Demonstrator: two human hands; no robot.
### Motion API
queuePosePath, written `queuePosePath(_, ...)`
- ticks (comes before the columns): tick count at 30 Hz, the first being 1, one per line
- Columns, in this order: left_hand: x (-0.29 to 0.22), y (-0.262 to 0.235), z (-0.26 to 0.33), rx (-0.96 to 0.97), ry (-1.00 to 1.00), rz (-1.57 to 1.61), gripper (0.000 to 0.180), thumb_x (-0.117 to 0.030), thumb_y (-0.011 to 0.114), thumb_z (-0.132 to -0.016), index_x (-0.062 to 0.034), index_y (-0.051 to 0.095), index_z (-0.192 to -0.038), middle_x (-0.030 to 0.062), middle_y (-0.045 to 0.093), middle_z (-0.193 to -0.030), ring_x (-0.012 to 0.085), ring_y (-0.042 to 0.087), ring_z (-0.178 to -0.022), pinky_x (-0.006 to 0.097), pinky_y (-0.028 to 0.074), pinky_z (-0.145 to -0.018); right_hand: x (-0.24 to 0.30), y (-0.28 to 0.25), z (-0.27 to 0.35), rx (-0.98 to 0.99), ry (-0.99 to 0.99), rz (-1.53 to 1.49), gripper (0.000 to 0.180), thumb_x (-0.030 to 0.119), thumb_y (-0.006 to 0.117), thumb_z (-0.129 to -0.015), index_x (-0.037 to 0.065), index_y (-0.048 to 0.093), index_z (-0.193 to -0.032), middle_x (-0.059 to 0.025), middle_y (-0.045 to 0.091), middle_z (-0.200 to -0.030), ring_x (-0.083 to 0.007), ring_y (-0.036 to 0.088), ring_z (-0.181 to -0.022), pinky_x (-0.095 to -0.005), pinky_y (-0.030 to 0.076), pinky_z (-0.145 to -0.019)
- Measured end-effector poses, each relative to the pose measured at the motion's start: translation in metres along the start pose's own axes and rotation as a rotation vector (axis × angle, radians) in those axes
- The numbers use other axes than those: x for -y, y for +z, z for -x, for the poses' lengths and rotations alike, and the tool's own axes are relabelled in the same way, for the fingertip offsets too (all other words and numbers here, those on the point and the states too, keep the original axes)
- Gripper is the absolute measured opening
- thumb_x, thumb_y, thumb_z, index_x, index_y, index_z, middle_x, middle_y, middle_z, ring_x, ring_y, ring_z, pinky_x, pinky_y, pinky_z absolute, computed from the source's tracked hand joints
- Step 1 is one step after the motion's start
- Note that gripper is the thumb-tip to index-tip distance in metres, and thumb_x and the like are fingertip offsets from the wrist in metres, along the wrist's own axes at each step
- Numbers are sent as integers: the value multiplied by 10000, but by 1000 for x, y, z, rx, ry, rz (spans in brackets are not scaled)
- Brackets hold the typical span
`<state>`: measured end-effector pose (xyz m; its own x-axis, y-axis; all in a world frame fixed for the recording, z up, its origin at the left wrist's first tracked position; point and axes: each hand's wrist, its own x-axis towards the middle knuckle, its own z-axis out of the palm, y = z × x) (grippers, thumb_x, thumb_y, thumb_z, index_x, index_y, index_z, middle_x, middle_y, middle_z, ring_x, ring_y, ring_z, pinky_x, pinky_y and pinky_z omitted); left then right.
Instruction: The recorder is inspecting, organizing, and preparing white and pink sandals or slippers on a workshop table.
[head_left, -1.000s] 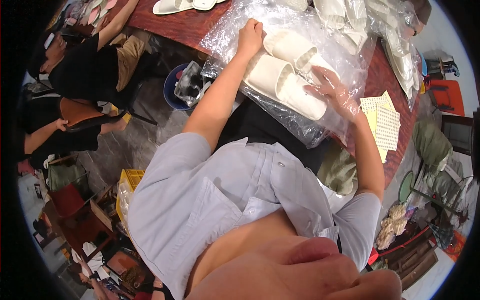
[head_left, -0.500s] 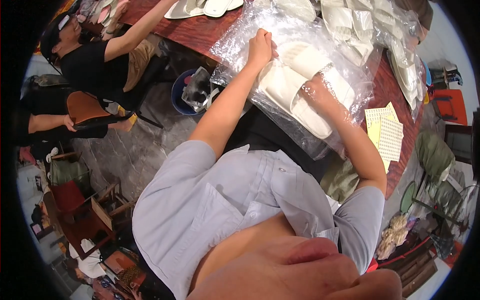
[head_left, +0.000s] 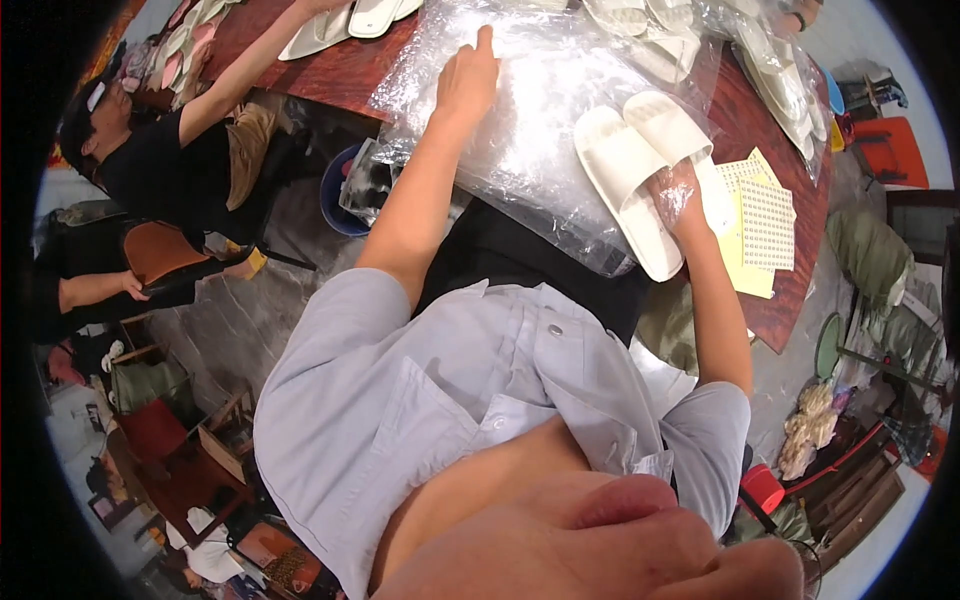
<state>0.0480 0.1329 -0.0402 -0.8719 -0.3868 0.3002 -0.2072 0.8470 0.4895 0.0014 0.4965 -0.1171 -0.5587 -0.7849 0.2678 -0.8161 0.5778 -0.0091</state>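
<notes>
A pair of cream-white open-toe slippers (head_left: pixel 622 152) lies side by side over the right part of a stack of clear plastic bags (head_left: pixel 560 95). My right hand (head_left: pixel 677 198) grips the pair from the near side; some of its fingers are hidden under the strap of the right slipper. Out on the left part of the bags rests my left hand (head_left: pixel 470 80). Its index finger is stretched out, the other fingers are partly hidden, and it holds nothing that I can see.
Yellow and white label sheets (head_left: pixel 765 225) lie right of the slippers on the red-brown table (head_left: pixel 790 310). Bagged slippers (head_left: pixel 775 90) sit at the far right. A co-worker (head_left: pixel 150 140) reaches toward other slippers (head_left: pixel 375 15) at the left. A blue bucket (head_left: pixel 340 190) stands below the table edge.
My right hand has moved the slippers to the right, and they now show free of the plastic film. My left hand has shifted left and stretched out its index finger.
</notes>
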Motion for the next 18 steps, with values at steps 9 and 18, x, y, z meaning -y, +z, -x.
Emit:
queuePosePath(9,-113,-9,57,18,717,-70,534,-430,661,-878,-218,560,-1358,210,562,-1212,380,508,-1182,514,424,-935,11,-13,-8,-98,-70,103,199,146,614,-818,28,732,-926,-157,684,-917,-334,619,-1019,-466,404,-1055)
queuePosePath(18,-55,74,74,161,643,-25,622,-573,563,-902,-260,484,-1434,236,440,-1347,438,357,-1317,581,238,-1074,26,-73,7,-166,129,80,170,140,631,-770,58,761,-844,-177,698,-848,-330,629,-937,-496,406,-977)
